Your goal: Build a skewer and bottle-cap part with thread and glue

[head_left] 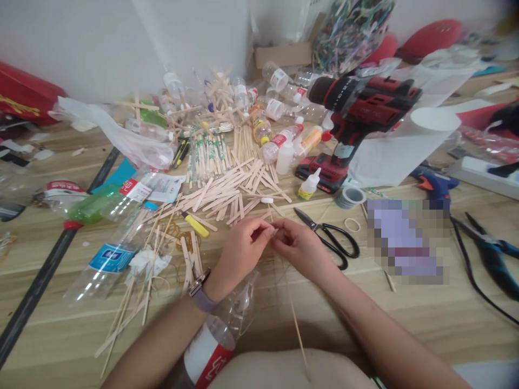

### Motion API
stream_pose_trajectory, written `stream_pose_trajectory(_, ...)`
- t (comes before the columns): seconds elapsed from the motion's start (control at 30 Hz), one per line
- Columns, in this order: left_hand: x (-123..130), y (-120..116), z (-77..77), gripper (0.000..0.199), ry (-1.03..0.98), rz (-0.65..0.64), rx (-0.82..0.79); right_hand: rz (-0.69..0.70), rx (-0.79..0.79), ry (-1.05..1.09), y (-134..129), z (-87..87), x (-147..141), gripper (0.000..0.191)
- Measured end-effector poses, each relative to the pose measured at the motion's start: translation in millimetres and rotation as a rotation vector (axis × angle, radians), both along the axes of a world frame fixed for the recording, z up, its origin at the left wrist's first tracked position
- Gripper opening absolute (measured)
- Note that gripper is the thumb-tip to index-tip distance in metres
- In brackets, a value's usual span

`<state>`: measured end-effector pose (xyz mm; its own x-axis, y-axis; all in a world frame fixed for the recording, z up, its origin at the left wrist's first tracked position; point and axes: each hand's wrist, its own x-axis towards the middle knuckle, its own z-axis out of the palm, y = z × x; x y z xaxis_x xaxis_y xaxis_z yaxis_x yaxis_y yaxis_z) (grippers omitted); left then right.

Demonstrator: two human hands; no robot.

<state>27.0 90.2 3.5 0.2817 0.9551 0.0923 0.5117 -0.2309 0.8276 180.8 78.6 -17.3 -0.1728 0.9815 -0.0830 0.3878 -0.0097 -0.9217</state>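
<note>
My left hand (249,243), with a watch (200,289) on its wrist, meets my right hand (302,248) at the fingertips above the table. Both hands are closed in a pinch, and the small thing between the fingers is too hidden to name. Below them a thin bamboo skewer (299,330) slants down toward my body; whether its upper end reaches my fingers is unclear. Under my left forearm lies a cut clear plastic bottle (214,346) with a red and white label. Black-handled scissors (330,237) lie just beyond my right hand.
Ahead spreads a heap of wooden craft sticks (227,189). A red cordless drill (357,119) stands behind a glue bottle (310,185) and a tape roll (350,197). Plastic bottles (109,259) lie left. Pliers (492,254) and a blue glue gun (436,183) are at right.
</note>
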Motion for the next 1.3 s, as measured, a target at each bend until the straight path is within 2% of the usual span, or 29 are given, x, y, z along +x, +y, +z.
stream_pose_trajectory(0.17, 0.0, 1.0, 0.0, 0.016, 0.018, 0.030, -0.009, -0.001, -0.007, 0.011, -0.1, 0.7, -1.0, 0.021)
stream_pose_trajectory(0.33, -0.1, 0.4, 2.0, 0.016, 0.007, 0.026, -0.023, -0.059, -0.018, 0.045, -0.4, 0.6, -0.9, 0.012)
stream_pose_trajectory(0.43, 0.3, 0.0, 2.6, 0.016, 0.005, 0.044, -0.104, -0.111, -0.028, 0.074, -1.1, -0.4, -0.2, 0.008)
stream_pose_trajectory(0.63, 0.9, 1.6, -0.5, 0.016, -0.014, 0.074, -0.258, -0.155, -0.056, 0.158, -1.5, -3.4, 1.1, 0.016)
stream_pose_trajectory(0.9, 0.3, 2.7, -0.9, 0.017, -0.017, 0.057, -0.232, -0.156, -0.087, 0.251, -1.0, -9.2, 1.4, 0.019)
stream_pose_trajectory(1.3, -0.1, 5.0, -5.1, 0.017, -0.032, 0.033, -0.271, -0.112, -0.093, 0.266, -0.4, -11.3, 2.4, 0.022)
